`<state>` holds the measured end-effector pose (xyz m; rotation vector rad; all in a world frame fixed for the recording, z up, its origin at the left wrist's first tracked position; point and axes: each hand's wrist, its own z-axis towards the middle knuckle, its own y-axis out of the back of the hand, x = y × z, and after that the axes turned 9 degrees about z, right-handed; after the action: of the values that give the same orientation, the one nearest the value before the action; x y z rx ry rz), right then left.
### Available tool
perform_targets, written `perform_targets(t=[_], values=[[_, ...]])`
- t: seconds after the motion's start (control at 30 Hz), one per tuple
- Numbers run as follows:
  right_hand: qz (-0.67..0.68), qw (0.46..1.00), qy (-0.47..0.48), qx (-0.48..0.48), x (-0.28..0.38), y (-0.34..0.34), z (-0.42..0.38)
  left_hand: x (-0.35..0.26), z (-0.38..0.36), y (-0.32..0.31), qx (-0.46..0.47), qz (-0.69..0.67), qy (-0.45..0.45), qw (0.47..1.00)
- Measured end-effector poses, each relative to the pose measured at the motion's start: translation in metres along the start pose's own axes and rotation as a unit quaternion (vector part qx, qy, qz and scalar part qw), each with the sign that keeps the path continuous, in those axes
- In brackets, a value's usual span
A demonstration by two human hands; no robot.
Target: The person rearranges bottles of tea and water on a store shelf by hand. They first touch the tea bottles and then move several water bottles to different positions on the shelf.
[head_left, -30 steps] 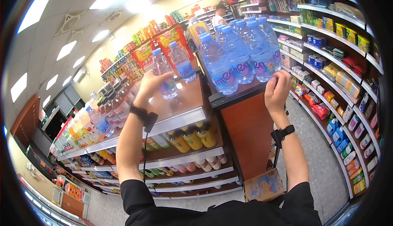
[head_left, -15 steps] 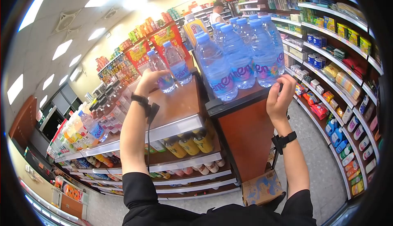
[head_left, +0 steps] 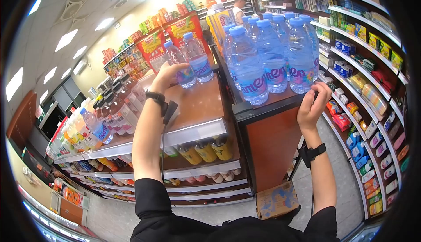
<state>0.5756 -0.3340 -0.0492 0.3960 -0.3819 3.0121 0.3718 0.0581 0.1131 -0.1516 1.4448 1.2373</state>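
My left hand [head_left: 171, 77] is wrapped round the lower part of a clear water bottle [head_left: 174, 57] with a blue cap, which stands on the brown shelf top [head_left: 193, 106]. Another such bottle [head_left: 197, 60] stands just right of it. My right hand [head_left: 313, 104], its fingers bent, rests by the front edge of a raised brown stand [head_left: 272, 143]. What its fingertips press on is hard to make out. Several blue-capped water bottles [head_left: 250, 73] stand grouped on that stand, close to my right hand.
Dark-capped bottles [head_left: 118, 106] line the left of the shelf top. Red snack bags [head_left: 183, 28] stand behind. A cardboard box [head_left: 277, 200] lies on the floor. Stocked shelves [head_left: 366, 82] run along the right. A person [head_left: 239, 10] stands far back.
The view has shifted a little, so the shelf and stand appear moved. My left hand stays at the same bottle and my right hand stays by the stand's edge.
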Motion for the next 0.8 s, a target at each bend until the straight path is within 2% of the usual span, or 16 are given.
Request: perform_targets(t=[0.13, 0.2, 0.27, 0.33, 0.37, 0.4, 0.47, 0.5, 0.53, 0.6, 0.63, 0.73, 0.8], values=[[-0.003, 1.000, 0.002, -0.001, -0.001, 0.000, 0.000, 0.012, 0.021, -0.003, 0.030, -0.001, -0.021, 0.999], [0.002, 1.000, 0.001, 0.001, -0.001, 0.001, 0.001, 0.018, 0.028, -0.004, 0.000, 0.030, -0.009, 1.000], [0.004, 1.000, 0.005, 0.002, -0.001, 0.001, 0.001, 0.016, 0.020, -0.006, -0.015, -0.006, -0.009, 1.000], [-0.003, 1.000, 0.004, 0.002, -0.001, 0.001, 0.001, -0.019, -0.006, 0.001, -0.034, 0.259, -0.018, 0.965], [-0.008, 1.000, -0.001, 0.006, -0.001, 0.002, 0.000, -0.046, -0.025, 0.003, -0.052, 0.390, 0.011, 0.919], [-0.011, 1.000, 0.003, 0.006, -0.001, 0.002, 0.000, -0.056, -0.036, 0.006, -0.074, 0.444, -0.024, 0.893], [-0.005, 1.000, 0.001, 0.002, -0.002, 0.001, 0.000, -0.070, -0.038, 0.011, -0.050, 0.478, -0.040, 0.876], [-0.011, 1.000, 0.005, 0.004, -0.002, 0.001, 0.000, -0.070, -0.034, 0.011, -0.004, 0.470, -0.053, 0.881], [-0.011, 1.000, 0.004, 0.009, -0.002, 0.001, -0.001, -0.068, -0.034, 0.007, -0.002, 0.468, -0.049, 0.883], [-0.001, 1.000, 0.000, 0.007, -0.001, 0.001, 0.000, -0.062, -0.036, -0.004, 0.187, 0.388, -0.089, 0.898], [0.000, 1.000, 0.003, 0.010, -0.001, 0.002, -0.001, -0.055, -0.034, -0.006, 0.220, 0.396, -0.140, 0.880], [-0.005, 1.000, 0.001, 0.011, -0.002, 0.002, 0.000, -0.024, -0.011, -0.019, 0.195, 0.382, -0.148, 0.891], [-0.007, 1.000, 0.004, 0.010, -0.003, 0.001, 0.000, -0.029, -0.012, -0.023, 0.184, 0.378, -0.139, 0.896]])
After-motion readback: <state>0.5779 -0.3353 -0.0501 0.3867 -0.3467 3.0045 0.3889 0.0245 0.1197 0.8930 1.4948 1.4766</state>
